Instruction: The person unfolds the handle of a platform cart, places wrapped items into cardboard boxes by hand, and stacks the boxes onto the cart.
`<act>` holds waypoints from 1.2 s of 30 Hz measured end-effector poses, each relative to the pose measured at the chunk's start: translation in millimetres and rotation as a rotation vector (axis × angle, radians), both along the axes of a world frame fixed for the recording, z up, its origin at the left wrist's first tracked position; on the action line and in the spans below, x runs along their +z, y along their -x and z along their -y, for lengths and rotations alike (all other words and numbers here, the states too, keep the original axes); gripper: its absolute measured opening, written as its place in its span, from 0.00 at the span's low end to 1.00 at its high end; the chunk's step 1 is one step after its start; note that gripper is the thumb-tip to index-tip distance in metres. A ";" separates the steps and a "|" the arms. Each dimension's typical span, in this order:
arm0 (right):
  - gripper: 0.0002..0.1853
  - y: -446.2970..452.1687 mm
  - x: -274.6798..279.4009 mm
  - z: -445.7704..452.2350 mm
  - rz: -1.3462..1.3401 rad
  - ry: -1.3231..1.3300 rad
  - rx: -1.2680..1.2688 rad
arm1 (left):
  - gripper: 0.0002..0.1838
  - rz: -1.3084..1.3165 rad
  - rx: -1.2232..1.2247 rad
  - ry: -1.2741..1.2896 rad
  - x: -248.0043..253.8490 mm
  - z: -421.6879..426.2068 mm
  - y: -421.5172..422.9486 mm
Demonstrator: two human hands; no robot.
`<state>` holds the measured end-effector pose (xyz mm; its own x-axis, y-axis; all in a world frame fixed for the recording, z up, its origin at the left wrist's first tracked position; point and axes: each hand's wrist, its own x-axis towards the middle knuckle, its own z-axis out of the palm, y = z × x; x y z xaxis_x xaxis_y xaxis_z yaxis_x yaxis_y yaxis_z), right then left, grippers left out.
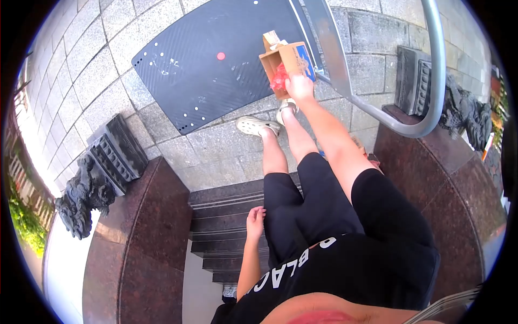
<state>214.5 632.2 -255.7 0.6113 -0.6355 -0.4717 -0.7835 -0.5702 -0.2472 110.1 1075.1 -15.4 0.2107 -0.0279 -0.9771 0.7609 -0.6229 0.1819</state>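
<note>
Your right hand grips the edge of an open, blue-printed brown cardboard box, crumpled red plastic inside, at the near right corner of the flat dark grey platform; your left hand hangs loose, lightly curled, beside your black fabric shorts

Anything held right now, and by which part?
Right hand holds the cardboard box by its side wall, seemingly at the open edge beside the red plastic. Left hand: nothing visible in it.
</note>
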 end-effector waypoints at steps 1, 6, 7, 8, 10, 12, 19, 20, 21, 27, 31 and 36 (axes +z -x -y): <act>0.11 2.1 -2.8 -4.2 0.036 0.022 -0.003 | 0.11 0.016 -0.023 0.012 0.6 1.2 0.4; 0.08 2.0 9.5 -2.8 0.113 0.082 -0.002 | 0.11 0.014 0.005 0.014 1.8 2.1 -0.3; 0.08 2.8 11.0 0.6 0.107 0.086 -0.005 | 0.11 -0.006 0.023 -0.009 2.0 2.9 -1.5; 0.09 0.8 10.4 3.6 0.126 0.074 -0.010 | 0.12 -0.024 0.042 -0.030 0.7 4.4 -2.2; 0.10 -4.5 3.9 8.3 0.147 0.066 -0.017 | 0.12 -0.032 0.035 -0.035 -3.8 6.0 -1.1; 0.12 -11.6 -0.5 4.4 0.003 -0.058 0.008 | 0.12 -0.029 0.060 -0.029 -6.6 6.4 -0.3; 0.12 -22.7 -27.0 -24.5 -0.021 -0.116 0.006 | 0.13 0.001 0.018 -0.018 -3.3 4.5 -0.4; 0.12 -21.0 -32.4 -26.9 -0.017 -0.105 0.000 | 0.13 -0.002 0.015 -0.024 -1.3 3.1 -1.3; 0.12 -21.2 -28.1 -26.1 -0.018 -0.107 -0.003 | 0.13 0.000 0.011 -0.029 -1.0 1.6 -2.1; 0.13 -2.1 -8.6 13.0 0.227 -0.024 -0.291 | 0.13 -0.009 0.012 -0.042 -9.5 -3.1 -4.3; 0.15 41.9 -45.1 -4.5 0.451 -0.470 -0.731 | 0.13 -0.009 0.012 -0.027 -17.5 3.4 -3.8; 0.12 59.8 -47.7 -43.7 0.460 -0.944 -1.278 | 0.13 -0.001 0.037 -0.008 -17.5 13.9 -9.9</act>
<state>154.7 675.9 -303.4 0.1407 -0.4176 -0.8977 -0.3658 0.8206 -0.4390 120.0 1061.2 -32.9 0.2107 -0.0127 -0.9775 0.7836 -0.5956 0.1767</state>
